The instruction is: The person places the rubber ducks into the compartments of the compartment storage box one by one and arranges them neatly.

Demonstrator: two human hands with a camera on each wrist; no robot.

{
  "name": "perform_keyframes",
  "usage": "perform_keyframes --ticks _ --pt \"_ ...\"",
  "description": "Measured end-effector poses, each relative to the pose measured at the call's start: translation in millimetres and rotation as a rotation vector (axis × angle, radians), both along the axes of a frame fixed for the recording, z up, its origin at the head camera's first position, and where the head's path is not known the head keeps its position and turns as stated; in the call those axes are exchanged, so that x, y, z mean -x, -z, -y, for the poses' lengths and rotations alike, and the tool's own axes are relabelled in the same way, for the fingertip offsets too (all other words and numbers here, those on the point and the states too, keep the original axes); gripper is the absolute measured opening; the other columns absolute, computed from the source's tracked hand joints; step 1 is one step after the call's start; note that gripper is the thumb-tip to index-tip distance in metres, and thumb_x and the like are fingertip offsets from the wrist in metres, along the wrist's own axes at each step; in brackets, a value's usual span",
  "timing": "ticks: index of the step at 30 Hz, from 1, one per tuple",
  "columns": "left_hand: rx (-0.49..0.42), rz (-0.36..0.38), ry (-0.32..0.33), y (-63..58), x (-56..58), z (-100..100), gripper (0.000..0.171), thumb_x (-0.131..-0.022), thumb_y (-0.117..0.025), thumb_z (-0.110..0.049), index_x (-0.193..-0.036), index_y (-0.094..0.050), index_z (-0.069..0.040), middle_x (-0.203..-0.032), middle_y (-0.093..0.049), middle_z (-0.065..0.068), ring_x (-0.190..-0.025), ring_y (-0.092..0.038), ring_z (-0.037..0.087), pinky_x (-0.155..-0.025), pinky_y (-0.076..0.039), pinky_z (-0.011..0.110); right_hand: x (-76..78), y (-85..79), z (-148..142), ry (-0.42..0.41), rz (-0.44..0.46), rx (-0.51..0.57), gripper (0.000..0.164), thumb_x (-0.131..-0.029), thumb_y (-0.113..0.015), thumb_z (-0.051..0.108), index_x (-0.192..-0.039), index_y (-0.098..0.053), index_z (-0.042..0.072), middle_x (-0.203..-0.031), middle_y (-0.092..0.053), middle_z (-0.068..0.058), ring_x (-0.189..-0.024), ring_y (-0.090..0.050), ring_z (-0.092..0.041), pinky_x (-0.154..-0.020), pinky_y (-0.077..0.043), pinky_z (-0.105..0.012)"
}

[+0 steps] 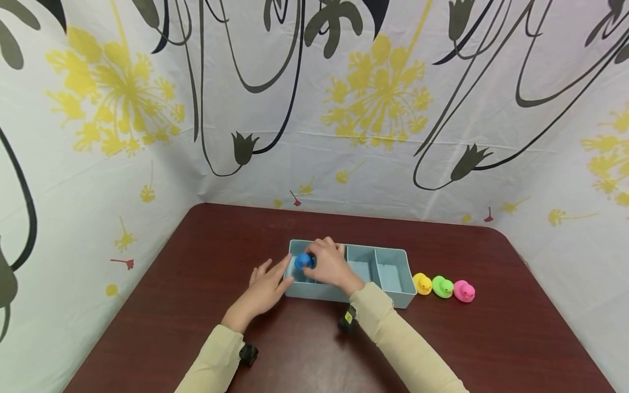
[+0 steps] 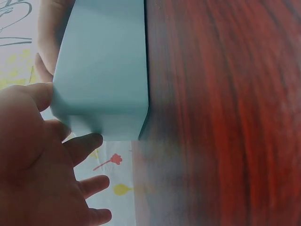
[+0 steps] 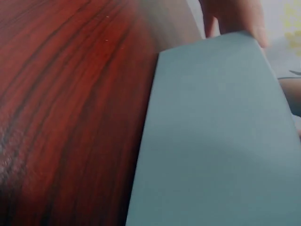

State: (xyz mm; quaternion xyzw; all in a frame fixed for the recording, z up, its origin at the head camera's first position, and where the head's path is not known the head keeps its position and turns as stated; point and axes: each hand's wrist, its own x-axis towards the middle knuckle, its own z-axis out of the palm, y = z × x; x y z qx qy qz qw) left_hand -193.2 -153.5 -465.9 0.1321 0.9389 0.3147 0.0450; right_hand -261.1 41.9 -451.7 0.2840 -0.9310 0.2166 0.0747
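A long light-blue divided box (image 1: 363,261) lies across the table. My right hand (image 1: 330,266) reaches over its front wall and pinches a small blue rubber duck (image 1: 303,261) between thumb and fingers, over the leftmost compartment. The hand hides the middle of the box. At the left end, my left hand (image 1: 267,285) touches the box with fairly straight fingers. In the left wrist view, its thumb lies at the rim corner and a fingertip (image 2: 94,139) rests against the end wall. The right wrist view is mostly filled by the box's front wall (image 3: 211,122).
Just right of the box, a yellow duck (image 1: 422,284), a green duck (image 1: 443,286) and a pink duck (image 1: 464,291) stand in a row. The dark red-brown table (image 1: 236,234) has a patterned cloth (image 1: 275,120) behind it and at both sides.
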Motion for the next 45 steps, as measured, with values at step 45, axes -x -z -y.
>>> perform_keyframes --ticks 45 --pt "-0.006 0.000 0.001 1.7 0.5 -0.6 0.059 -0.101 -0.043 -0.039 -0.154 -0.021 -0.023 -0.153 -0.036 0.005 -0.143 -0.017 0.041 -0.110 -0.006 0.068 0.6 -15.5 27.7 0.129 0.158 -0.307 0.021 -0.076 -0.078 0.029 -0.093 -0.074 0.016 -0.088 -0.067 -0.001 -0.082 -0.048 -0.019 -0.072 -0.033 -0.042"
